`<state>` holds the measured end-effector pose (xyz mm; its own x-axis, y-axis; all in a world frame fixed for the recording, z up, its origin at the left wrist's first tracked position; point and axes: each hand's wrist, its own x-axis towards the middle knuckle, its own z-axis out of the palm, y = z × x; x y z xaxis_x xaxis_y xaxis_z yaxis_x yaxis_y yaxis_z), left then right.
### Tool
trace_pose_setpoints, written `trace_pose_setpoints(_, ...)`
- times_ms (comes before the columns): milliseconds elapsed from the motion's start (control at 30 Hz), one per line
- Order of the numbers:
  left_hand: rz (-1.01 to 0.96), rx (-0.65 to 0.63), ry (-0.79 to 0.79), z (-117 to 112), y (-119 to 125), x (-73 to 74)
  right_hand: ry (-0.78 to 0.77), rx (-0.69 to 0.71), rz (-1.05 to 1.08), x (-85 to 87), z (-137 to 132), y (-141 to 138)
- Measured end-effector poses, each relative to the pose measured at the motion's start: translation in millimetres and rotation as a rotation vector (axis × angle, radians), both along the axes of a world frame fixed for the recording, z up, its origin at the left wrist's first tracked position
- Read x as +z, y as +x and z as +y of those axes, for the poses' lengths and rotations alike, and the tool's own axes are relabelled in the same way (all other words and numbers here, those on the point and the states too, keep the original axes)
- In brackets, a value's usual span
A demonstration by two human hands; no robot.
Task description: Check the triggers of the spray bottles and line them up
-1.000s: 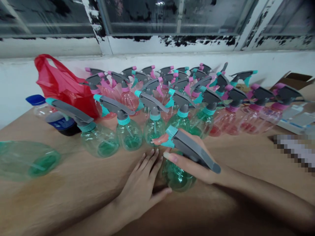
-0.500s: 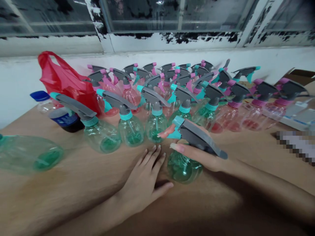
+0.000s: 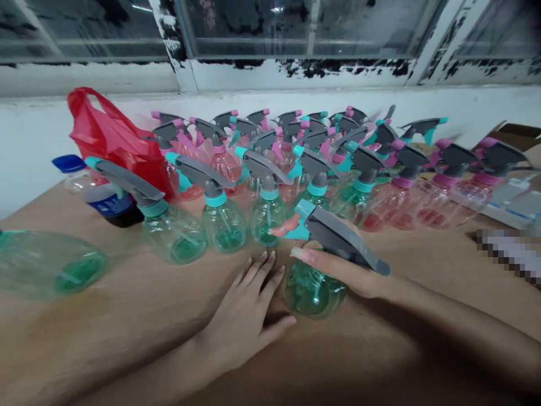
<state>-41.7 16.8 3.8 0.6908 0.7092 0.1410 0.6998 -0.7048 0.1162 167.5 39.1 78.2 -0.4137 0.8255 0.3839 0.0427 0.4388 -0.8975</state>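
My right hand [image 3: 338, 270] is wrapped round the neck of a green spray bottle [image 3: 315, 290] that stands on the wooden table [image 3: 139, 316]; its grey trigger head [image 3: 342, 239] with a teal nozzle points left. My left hand [image 3: 249, 316] lies flat on the table just left of that bottle, fingers stretched out and holding nothing. Right behind them stands a row of green spray bottles [image 3: 224, 223] with grey and teal heads.
Behind the green row are several pink spray bottles [image 3: 406, 192]. A red plastic bag [image 3: 114, 144] and a blue-capped bottle [image 3: 84, 180] sit at the back left. A green bottle without a head [image 3: 46, 270] lies at the far left. A cardboard box [image 3: 518, 135] stands at the back right.
The spray bottle in my right hand has shifted slightly away from me towards the green row. My left hand has stayed flat on the table beside it.
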Motion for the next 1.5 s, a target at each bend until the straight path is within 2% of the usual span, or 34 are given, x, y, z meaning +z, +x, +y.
trace_pose_setpoints(233, -0.018, -0.001, 0.018, 0.7, -0.9, -2.9, -0.010, -0.007, -0.030, 3.3, -0.4, 0.4)
trace_pose_setpoints(800, -0.006, 0.000, -0.001, 0.3, -0.6, 0.2, 0.011, -0.032, -0.018, 3.5, -3.0, -1.3)
trace_pose_setpoints(1033, 0.007, -0.014, -0.007, 1.0, -1.5, -1.5, 0.083, -0.145, -0.108, 2.0, -3.8, 2.6)
trace_pose_setpoints(1233, 0.020, -0.016, 0.011, 1.3, -1.1, 0.4, -0.003, -0.044, -0.036, -3.0, 0.1, 2.0)
trace_pose_setpoints(1500, 0.004, -0.017, 0.004, 1.3, -0.4, 0.7, -0.054, -0.049, -0.005, -4.6, -1.9, -0.6)
